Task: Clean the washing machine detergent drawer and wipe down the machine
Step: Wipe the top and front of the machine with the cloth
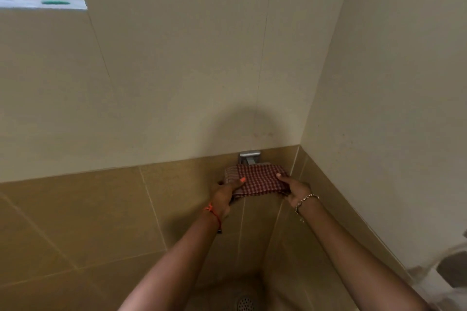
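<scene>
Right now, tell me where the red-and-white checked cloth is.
Low and right of centre in the head view, the red-and-white checked cloth is held between the left hand and the right hand, just below the metal wall tap.

Head view; faces down into tiled corner (299, 149)

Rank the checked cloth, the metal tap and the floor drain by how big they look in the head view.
1. checked cloth, clearly largest.
2. metal tap and floor drain look alike, so unranked: the cloth hides part of the tap, and the picture's edge cuts the drain, which is nearer the camera.
</scene>
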